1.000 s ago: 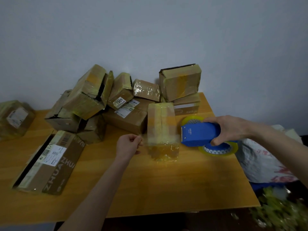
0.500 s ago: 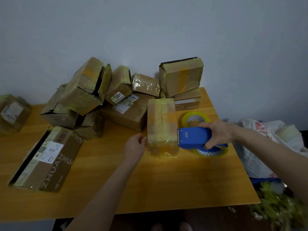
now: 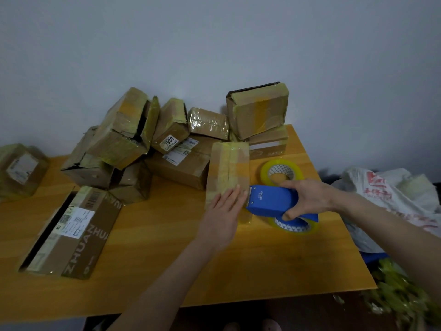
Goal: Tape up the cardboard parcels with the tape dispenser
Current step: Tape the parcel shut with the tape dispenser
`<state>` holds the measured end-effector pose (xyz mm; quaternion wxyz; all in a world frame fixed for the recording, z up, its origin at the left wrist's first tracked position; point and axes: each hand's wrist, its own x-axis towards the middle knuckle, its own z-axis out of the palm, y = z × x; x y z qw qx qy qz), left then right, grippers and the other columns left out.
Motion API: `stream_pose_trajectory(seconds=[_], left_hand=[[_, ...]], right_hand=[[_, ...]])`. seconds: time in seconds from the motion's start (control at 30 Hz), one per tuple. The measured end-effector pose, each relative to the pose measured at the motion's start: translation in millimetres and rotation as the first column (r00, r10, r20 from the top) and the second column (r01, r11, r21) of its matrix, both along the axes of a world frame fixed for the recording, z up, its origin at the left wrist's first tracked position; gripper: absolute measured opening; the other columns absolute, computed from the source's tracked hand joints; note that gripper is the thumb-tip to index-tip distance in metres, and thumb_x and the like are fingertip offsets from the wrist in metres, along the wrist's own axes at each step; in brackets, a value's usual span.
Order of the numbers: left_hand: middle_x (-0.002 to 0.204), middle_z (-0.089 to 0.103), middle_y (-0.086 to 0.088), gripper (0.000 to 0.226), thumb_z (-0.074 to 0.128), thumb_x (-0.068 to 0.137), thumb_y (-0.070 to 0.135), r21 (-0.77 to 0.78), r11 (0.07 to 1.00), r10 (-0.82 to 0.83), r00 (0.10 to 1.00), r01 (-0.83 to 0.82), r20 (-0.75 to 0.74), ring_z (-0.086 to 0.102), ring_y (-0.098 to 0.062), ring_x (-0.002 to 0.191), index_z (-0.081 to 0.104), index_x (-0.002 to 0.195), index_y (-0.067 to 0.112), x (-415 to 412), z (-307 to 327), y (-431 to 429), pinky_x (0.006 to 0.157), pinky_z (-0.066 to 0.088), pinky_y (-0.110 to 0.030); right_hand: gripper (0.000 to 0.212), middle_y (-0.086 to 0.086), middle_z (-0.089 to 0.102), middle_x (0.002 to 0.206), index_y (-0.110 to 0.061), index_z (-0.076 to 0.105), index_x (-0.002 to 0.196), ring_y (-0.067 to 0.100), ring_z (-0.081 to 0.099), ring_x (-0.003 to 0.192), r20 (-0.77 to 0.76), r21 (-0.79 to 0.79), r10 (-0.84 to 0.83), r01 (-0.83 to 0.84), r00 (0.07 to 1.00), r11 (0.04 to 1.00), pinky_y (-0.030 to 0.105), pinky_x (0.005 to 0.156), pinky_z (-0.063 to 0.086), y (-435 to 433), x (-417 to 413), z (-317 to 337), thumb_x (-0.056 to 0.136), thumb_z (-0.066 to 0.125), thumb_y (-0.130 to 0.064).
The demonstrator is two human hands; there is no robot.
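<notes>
A small upright cardboard parcel (image 3: 228,170), wrapped in yellowish tape, stands in the middle of the wooden table (image 3: 167,271). My left hand (image 3: 223,213) lies flat with straight fingers against the parcel's front lower part. My right hand (image 3: 307,198) grips the blue tape dispenser (image 3: 269,201), whose cutting end touches the parcel's right lower edge. The dispenser's tape roll (image 3: 294,226) shows beneath it.
A pile of taped parcels (image 3: 133,139) fills the back of the table, with one box (image 3: 257,111) stacked at back right. A long ZHUAN box (image 3: 71,232) lies at left, another parcel (image 3: 20,170) far left. A spare tape roll (image 3: 280,172) and white plastic bags (image 3: 391,201) sit right.
My left hand has opened from a pinch and moved right onto the parcel's front. The dispenser has come left against the parcel's right edge.
</notes>
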<state>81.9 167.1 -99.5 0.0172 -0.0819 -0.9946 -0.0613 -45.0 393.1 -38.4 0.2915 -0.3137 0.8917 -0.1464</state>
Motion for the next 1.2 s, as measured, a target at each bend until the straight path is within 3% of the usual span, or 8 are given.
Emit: stream_pose_trajectory(seconds=[0.13,0.27,0.37,0.43,0.53,0.7,0.9,1.2], left_hand=[[0.153,-0.023,0.005,0.07,0.031,0.1,0.014,-0.071,0.997,-0.005,0.999,0.009,0.049,-0.025,-0.009,0.139,-0.02,0.144,0.031,-2.4,-0.3,-1.8,0.114,-0.017,-0.03],[0.153,-0.024,0.004,0.074,0.034,0.098,0.012,-0.093,0.995,-0.013,0.997,0.02,0.079,-0.024,-0.009,0.14,-0.023,0.142,0.031,-3.0,2.0,-1.6,0.118,-0.013,-0.034],[0.155,-0.022,0.005,0.073,0.034,0.097,0.014,-0.081,0.997,-0.011,0.996,0.018,0.093,-0.022,-0.008,0.141,-0.022,0.142,0.031,-2.2,5.7,-3.8,0.119,-0.01,-0.035],[0.157,-0.018,0.005,0.072,0.034,0.098,0.015,-0.088,0.996,-0.011,0.996,0.019,0.085,-0.018,-0.009,0.144,-0.02,0.144,0.031,-3.1,6.5,-4.2,0.12,-0.007,-0.035],[0.158,-0.014,0.006,0.073,0.037,0.097,0.018,-0.072,0.997,-0.014,0.999,0.017,0.049,-0.015,-0.009,0.145,-0.018,0.143,0.032,-2.6,4.5,-2.8,0.119,-0.009,-0.034],[0.152,-0.02,0.011,0.074,0.037,0.095,0.017,-0.035,0.999,-0.024,0.999,0.025,0.026,-0.023,-0.005,0.139,-0.017,0.142,0.036,1.2,1.9,-3.7,0.114,-0.018,-0.028],[0.154,-0.017,0.01,0.073,0.039,0.095,0.017,-0.007,1.0,-0.031,0.999,0.031,0.027,-0.018,-0.007,0.142,-0.012,0.144,0.035,-1.2,0.8,-3.8,0.116,-0.015,-0.03],[0.155,-0.013,0.01,0.075,0.042,0.094,0.018,-0.003,0.999,-0.046,0.999,0.046,0.027,-0.016,-0.007,0.142,-0.012,0.142,0.037,-1.5,-1.2,-4.3,0.116,-0.011,-0.033]], right_hand=[[0.071,-0.007,0.06,0.114,-0.036,0.044,0.133,0.014,0.059,0.103,0.067,-0.098,-0.06,0.067,0.996,0.993,0.037,0.091,0.052,20.2,-3.0,-5.3,0.071,0.08,-0.032],[0.07,-0.012,0.059,0.114,-0.052,0.041,0.12,0.008,0.058,0.103,0.149,-0.178,-0.082,0.109,0.985,0.978,0.029,0.089,0.052,31.6,-5.4,-8.1,0.07,0.081,-0.025],[0.066,-0.021,0.058,0.108,-0.056,0.042,0.112,-0.007,0.057,0.095,0.145,-0.155,-0.094,0.116,0.985,0.981,0.011,0.075,0.047,46.1,-8.3,-8.3,0.07,0.081,-0.022],[0.07,-0.026,0.056,0.101,-0.054,0.041,0.119,-0.011,0.056,0.087,0.115,-0.091,-0.107,0.118,0.988,0.989,0.008,0.066,0.042,56.4,-11.4,-4.6,0.069,0.081,-0.025],[0.076,-0.026,0.054,0.099,-0.048,0.037,0.133,-0.003,0.055,0.087,0.051,0.019,-0.076,0.076,0.996,0.997,0.011,0.067,0.039,50.5,-10.8,-0.6,0.07,0.078,-0.033],[0.069,-0.007,0.06,0.105,-0.039,0.042,0.133,0.02,0.058,0.093,-0.04,0.257,0.056,-0.044,0.998,0.965,0.037,0.081,0.053,7.5,-7.8,0.7,0.07,0.068,-0.05],[0.057,-0.012,0.055,0.095,-0.039,0.049,0.115,0.019,0.057,0.09,0.008,0.308,0.081,-0.079,0.997,0.948,0.04,0.081,0.054,-25.4,-16.9,8.5,0.064,0.072,-0.047],[0.051,-0.008,0.052,0.092,-0.038,0.044,0.107,0.013,0.053,0.075,-0.012,0.471,0.137,-0.115,0.991,0.874,0.028,0.06,0.042,-52.9,-19.0,35.2,0.065,0.071,-0.048]])
